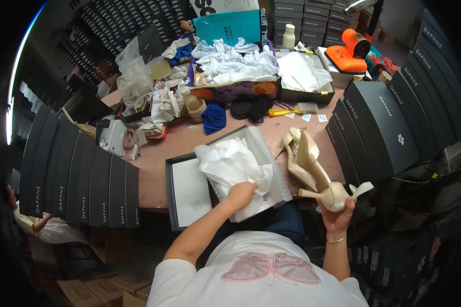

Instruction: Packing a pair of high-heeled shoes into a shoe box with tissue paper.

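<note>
My left hand (243, 196) is closed on crumpled white tissue paper (230, 163), which lies over an open dark shoebox (171, 197) at the table's near edge. A translucent ribbed wrapping sheet (264, 148) spreads under the paper. On the right, my right hand (338, 217) grips a beige high-heeled shoe (334, 197) from below, around its back end, with a pale strap sticking out past the fingers. Another beige heeled shoe (298, 173) is right beside it, over the table; whether it rests there or hangs from the held one, I cannot tell.
Stacked dark shoeboxes stand at left (82, 174) and right (376, 133). Farther back are a carton of crumpled paper (235, 92), a box of white sheets (302, 71), an orange tape dispenser (348, 53), a yellow-handled brush (294, 109) and a blue cloth (214, 119).
</note>
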Demonstrator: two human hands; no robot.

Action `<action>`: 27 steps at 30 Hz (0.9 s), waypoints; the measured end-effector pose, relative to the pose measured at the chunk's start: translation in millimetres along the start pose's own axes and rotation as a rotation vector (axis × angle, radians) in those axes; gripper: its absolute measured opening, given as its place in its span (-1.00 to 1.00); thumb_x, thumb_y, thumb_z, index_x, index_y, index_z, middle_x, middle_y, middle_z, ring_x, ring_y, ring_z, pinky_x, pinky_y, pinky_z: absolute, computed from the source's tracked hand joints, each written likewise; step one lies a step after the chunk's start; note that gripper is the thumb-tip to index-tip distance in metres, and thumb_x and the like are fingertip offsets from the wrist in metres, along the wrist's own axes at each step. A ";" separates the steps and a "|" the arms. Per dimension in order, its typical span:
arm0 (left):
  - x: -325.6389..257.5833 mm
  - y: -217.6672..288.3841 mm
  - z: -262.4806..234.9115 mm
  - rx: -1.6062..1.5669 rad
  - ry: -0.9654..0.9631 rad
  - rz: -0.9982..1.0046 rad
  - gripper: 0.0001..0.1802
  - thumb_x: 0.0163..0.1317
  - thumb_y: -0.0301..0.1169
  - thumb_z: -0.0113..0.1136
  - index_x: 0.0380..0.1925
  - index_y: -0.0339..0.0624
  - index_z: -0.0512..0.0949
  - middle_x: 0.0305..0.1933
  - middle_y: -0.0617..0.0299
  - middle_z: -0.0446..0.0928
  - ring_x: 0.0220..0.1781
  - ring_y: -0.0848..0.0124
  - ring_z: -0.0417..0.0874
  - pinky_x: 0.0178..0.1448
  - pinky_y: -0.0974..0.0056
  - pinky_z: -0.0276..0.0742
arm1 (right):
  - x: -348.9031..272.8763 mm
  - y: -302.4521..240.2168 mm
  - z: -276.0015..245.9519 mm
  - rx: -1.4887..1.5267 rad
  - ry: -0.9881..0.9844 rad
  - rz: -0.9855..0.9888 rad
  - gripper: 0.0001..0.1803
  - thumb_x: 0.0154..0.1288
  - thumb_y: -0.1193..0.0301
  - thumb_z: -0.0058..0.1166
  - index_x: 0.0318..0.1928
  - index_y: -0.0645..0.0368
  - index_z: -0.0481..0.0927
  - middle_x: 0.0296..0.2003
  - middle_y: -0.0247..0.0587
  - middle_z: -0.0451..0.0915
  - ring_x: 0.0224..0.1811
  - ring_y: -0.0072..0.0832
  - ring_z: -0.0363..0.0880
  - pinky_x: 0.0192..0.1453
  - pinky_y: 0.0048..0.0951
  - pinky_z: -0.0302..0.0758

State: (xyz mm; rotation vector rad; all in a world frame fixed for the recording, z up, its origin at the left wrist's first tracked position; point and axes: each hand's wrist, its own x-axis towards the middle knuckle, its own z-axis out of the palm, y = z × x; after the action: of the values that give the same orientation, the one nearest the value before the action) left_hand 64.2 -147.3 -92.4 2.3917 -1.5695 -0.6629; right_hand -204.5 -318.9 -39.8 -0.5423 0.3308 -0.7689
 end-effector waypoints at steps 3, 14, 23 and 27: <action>-14.4 -10.3 -88.3 -0.534 0.151 0.037 -0.65 0.10 -0.43 0.26 -0.09 -0.33 0.57 -0.18 0.05 0.64 -0.14 0.30 0.66 -0.03 0.29 0.52 | -6.6 -4.5 -16.3 -0.026 -0.044 -0.017 -0.28 0.21 -0.09 0.06 0.17 0.23 0.38 0.14 0.08 0.45 0.18 0.08 0.45 0.06 0.03 0.58; 2.8 -104.4 -166.8 -0.572 0.447 -0.143 -0.56 0.28 -0.30 0.18 0.10 -0.29 0.45 -0.12 0.13 0.55 -0.14 0.30 0.59 -0.08 0.25 0.52 | 39.7 26.0 79.3 -0.367 -0.335 0.106 -0.31 0.15 -0.11 0.08 -0.01 0.31 0.49 -0.04 0.10 0.54 -0.05 -0.16 0.60 -0.01 -0.12 0.60; -195.2 -71.7 -48.6 -0.255 0.660 -0.290 -0.06 0.05 -0.32 0.34 0.42 -0.06 0.07 0.46 -0.18 -0.01 0.50 -0.06 0.03 0.48 0.04 0.05 | 60.2 78.3 40.8 -0.340 -0.131 0.349 -0.41 0.18 0.14 0.19 0.07 0.36 0.47 -0.07 -0.09 0.59 -0.05 -0.38 0.60 0.09 -0.34 0.53; -197.6 -61.9 -1.7 0.062 0.823 -0.178 -0.16 -0.07 -0.54 0.30 0.32 -0.03 0.28 0.33 -0.11 0.22 0.37 -0.03 0.25 0.37 0.02 0.24 | 62.9 82.4 43.0 -0.309 -0.150 0.356 -0.38 0.22 0.10 0.15 0.11 0.34 0.44 -0.01 -0.05 0.57 0.02 -0.28 0.59 0.10 -0.24 0.57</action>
State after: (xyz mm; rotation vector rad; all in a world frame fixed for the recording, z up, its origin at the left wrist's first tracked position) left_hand 49.5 57.5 -65.6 2.3751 -1.0312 0.3412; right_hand -95.1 -301.4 -57.5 -0.8018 0.3962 -0.3303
